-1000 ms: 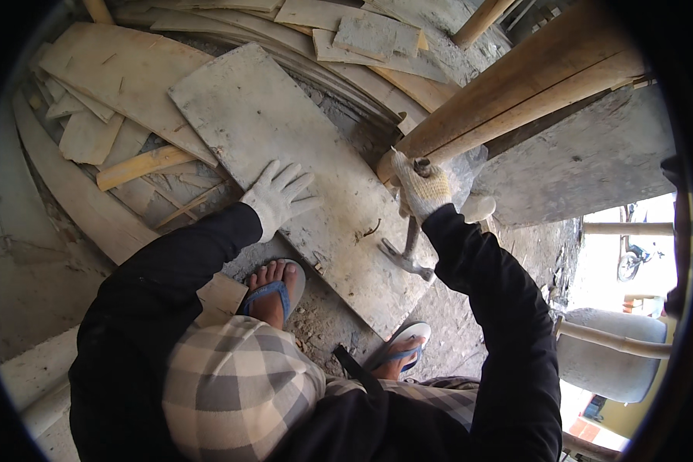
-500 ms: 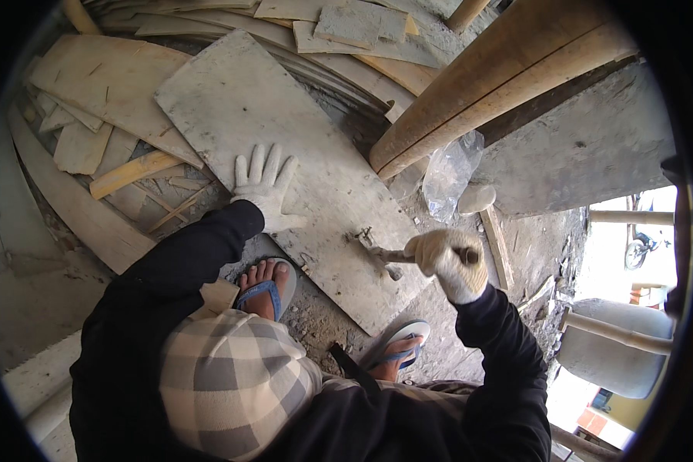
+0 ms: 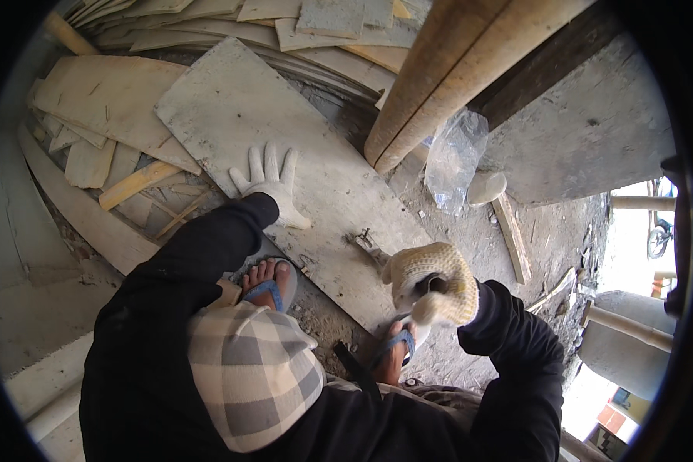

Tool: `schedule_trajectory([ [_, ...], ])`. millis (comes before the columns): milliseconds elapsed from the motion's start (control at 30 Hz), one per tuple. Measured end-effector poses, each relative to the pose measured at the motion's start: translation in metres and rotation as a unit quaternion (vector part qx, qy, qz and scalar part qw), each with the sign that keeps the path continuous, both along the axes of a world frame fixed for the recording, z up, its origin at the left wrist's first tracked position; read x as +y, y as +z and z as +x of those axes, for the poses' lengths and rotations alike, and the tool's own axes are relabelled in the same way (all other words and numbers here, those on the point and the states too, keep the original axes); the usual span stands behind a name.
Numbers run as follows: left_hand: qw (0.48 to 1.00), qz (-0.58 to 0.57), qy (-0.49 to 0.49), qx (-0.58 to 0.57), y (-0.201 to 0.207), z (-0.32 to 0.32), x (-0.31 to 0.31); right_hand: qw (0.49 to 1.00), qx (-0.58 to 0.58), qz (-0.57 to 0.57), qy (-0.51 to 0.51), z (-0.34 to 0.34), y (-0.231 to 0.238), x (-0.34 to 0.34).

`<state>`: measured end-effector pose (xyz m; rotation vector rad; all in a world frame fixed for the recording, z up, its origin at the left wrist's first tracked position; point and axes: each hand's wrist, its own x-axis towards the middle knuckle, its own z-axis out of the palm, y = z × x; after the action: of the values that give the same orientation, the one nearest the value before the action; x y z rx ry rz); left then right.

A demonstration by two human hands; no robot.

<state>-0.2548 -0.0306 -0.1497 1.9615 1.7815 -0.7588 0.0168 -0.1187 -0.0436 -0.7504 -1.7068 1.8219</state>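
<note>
A long, weathered wooden board (image 3: 285, 146) lies slantwise on the ground before me, its pale face stained and dusty. My left hand (image 3: 271, 185), in a white glove, presses flat on it with fingers spread. On the right, my right hand (image 3: 435, 286), in a cream knitted glove, is closed round the handle of a claw hammer (image 3: 373, 250). The hammer's head is down at the board's surface, partly hidden by the glove. What looks like a small bit of bent metal sits beside the head. My sandalled feet stand at the board's near edge.
Wooden planks (image 3: 108, 100) and offcuts are heaped at the left and back. A thick wooden post (image 3: 454, 77) rises at the upper right, near a clear plastic bag (image 3: 454, 162). A large grey panel (image 3: 585, 123) leans beyond it, and a narrow wood strip (image 3: 512, 239) lies at the right.
My right hand has turned and moved nearer and slightly left, swinging the hammer's handle down toward me. My left hand stays flat on the board. The view has shifted slightly.
</note>
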Motion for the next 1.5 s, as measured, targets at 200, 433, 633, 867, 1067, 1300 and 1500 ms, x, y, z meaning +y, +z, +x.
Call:
schedule_trajectory([
  [200,1.000,0.008,0.010,0.011,-0.002,0.009,-0.002,0.985,0.081,0.148,-0.047,0.005,-0.025,-0.038],
  [433,1.000,0.019,0.019,-0.003,0.001,0.001,-0.003,0.983,0.102,0.149,0.012,-0.005,-0.010,-0.027],
  [633,1.000,0.008,0.005,0.000,0.006,0.003,-0.002,0.992,0.114,-0.050,0.002,-0.044,-0.014,0.010],
  [867,1.000,0.026,-0.001,-0.004,-0.002,0.001,-0.004,0.969,0.162,0.187,0.025,0.020,-0.007,-0.063],
  [1067,0.999,0.030,0.002,0.037,0.004,0.010,-0.004,0.986,0.098,0.133,-0.033,0.056,-0.020,-0.070],
  [1300,0.912,0.208,-0.353,-0.009,0.018,0.054,-0.014,1.000,0.003,0.005,-0.021,0.103,-0.007,-0.055],
  [1500,0.932,-0.062,-0.298,-0.195,-0.034,0.152,-0.044,0.984,0.108,0.061,-0.129,0.110,-0.027,-0.057],
])
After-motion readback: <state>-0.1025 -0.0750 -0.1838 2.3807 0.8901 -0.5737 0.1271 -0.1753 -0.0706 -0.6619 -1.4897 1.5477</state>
